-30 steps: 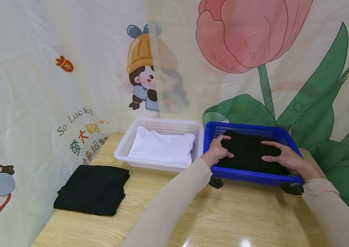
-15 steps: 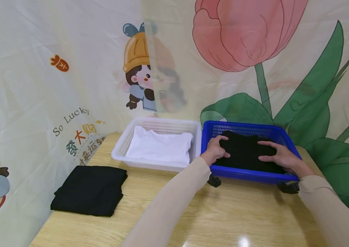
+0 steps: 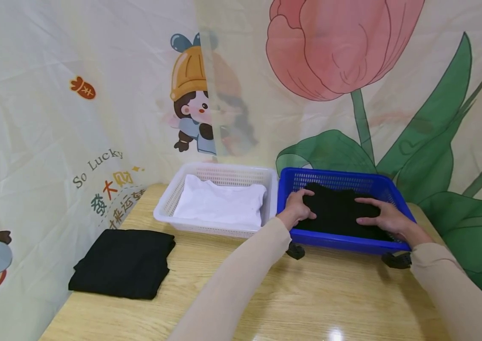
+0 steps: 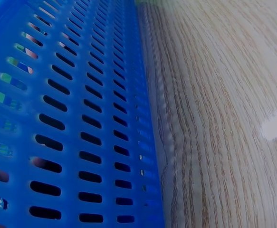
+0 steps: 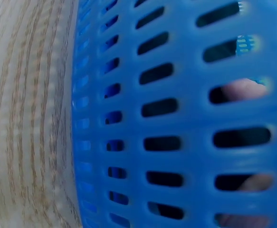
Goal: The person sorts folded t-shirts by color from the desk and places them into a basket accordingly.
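A folded black garment (image 3: 335, 213) lies inside the blue plastic basket (image 3: 347, 242) at the right in the head view. My left hand (image 3: 297, 207) rests at the garment's left side, thumb and forefinger spread over the cloth. At the right side of the garment, my right hand (image 3: 388, 219) lies the same way, thumb and forefinger extended. The remaining fingers of both hands are largely hidden. Both wrist views look at the slotted outer wall of the basket (image 4: 71, 111), and bits of fingers show through its slots (image 5: 159, 107).
Left of the blue basket stands a white basket (image 3: 215, 229) with a folded white garment (image 3: 219, 201) in it. Another folded black garment (image 3: 123, 263) lies on the wooden table (image 3: 309, 298) at the left. A printed cloth curtain (image 3: 241, 94) hangs behind the table.
The view has shifted slightly, moving everything a little to the left in the picture. Both hands stay on the black garment in the blue basket.
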{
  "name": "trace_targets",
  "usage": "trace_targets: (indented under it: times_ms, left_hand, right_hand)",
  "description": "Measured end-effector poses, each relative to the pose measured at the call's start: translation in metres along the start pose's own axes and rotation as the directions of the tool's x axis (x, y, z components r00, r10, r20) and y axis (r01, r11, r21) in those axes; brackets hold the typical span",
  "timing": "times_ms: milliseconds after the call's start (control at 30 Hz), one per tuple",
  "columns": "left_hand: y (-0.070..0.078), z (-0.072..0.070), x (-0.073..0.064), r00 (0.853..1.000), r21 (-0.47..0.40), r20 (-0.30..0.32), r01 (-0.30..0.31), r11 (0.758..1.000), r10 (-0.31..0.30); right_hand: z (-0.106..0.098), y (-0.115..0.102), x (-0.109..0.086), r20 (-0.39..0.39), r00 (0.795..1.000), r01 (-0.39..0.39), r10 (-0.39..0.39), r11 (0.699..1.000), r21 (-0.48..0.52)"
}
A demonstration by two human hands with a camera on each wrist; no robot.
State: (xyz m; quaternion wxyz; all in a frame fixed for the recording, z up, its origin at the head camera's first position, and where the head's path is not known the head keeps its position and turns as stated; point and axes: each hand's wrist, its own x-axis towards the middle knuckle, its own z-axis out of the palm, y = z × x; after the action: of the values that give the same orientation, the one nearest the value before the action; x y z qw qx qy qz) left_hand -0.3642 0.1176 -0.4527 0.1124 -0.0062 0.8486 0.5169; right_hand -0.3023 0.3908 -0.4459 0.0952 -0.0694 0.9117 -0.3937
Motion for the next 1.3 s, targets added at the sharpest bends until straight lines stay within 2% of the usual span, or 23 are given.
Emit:
trace_targets:
  times_ms: [167, 300, 433, 500, 567, 633, 733, 800, 833, 933, 1033, 1133, 1200, 1300]
  left_hand:
    - [0.001, 0.0, -0.005, 1.0, 0.04, 0.0, 0.003, 0.999, -0.003]
    - [0.005, -0.006, -0.016, 1.0, 0.071, 0.024, 0.006, 0.997, -0.008]
    - [0.01, -0.017, -0.028, 0.996, 0.127, 0.091, -0.011, 0.992, -0.001]
    - [0.013, -0.025, -0.033, 0.99, 0.157, 0.143, -0.046, 0.986, 0.023]
    - [0.018, -0.037, -0.04, 0.977, 0.18, 0.203, -0.107, 0.978, 0.069]
    - [0.022, -0.052, -0.046, 0.95, 0.181, 0.278, -0.197, 0.963, 0.142]
    - [0.027, -0.081, -0.061, 0.891, 0.142, 0.387, -0.312, 0.94, 0.237]
    - [0.028, -0.103, -0.071, 0.849, 0.089, 0.442, -0.364, 0.927, 0.291]
    - [0.028, -0.114, -0.077, 0.832, 0.065, 0.459, -0.381, 0.922, 0.311]
    - [0.026, -0.148, -0.091, 0.8, 0.018, 0.473, -0.427, 0.904, 0.369]
    - [0.021, -0.179, -0.102, 0.782, 0.01, 0.458, -0.48, 0.877, 0.423]
    - [0.011, -0.209, -0.112, 0.772, 0.002, 0.433, -0.516, 0.856, 0.465]
    - [0.002, -0.23, -0.118, 0.777, 0.001, 0.41, -0.524, 0.851, 0.478]
    - [-0.015, -0.261, -0.127, 0.794, -0.001, 0.374, -0.517, 0.856, 0.479]
  right_hand:
    - [0.0, 0.0, 0.0, 0.005, 1.0, 0.002, -0.002, 1.0, 0.011]
    - [-0.001, -0.003, -0.003, 0.014, 1.0, -0.012, 0.012, 0.999, 0.032]
    - [-0.003, -0.01, -0.01, 0.042, 0.998, -0.046, 0.045, 0.999, 0.026]
    - [-0.006, -0.017, -0.016, 0.049, 0.998, -0.051, 0.05, 0.999, 0.018]
    - [-0.009, -0.026, -0.022, 0.042, 0.998, -0.043, 0.044, 0.999, -0.009]
    - [-0.013, -0.037, -0.029, 0.029, 0.999, -0.029, 0.031, 0.999, -0.036]
    - [-0.017, -0.054, -0.037, 0.002, 1.0, -0.008, 0.008, 0.997, -0.082]
    - [-0.019, -0.064, -0.042, -0.006, 1.0, 0.008, -0.009, 0.997, -0.082]
    - [-0.019, -0.07, -0.044, -0.009, 1.0, 0.014, -0.015, 0.997, -0.082]
    - [-0.017, -0.087, -0.051, -0.013, 0.999, 0.03, -0.031, 0.997, -0.072]
    - [-0.01, -0.101, -0.06, -0.021, 0.998, 0.056, -0.057, 0.997, -0.057]
    - [0.0, -0.113, -0.069, -0.035, 0.994, 0.105, -0.106, 0.993, -0.047]
    - [0.008, -0.12, -0.074, -0.046, 0.989, 0.14, -0.142, 0.989, -0.038]
    - [0.022, -0.128, -0.081, -0.051, 0.982, 0.179, -0.18, 0.984, -0.012]
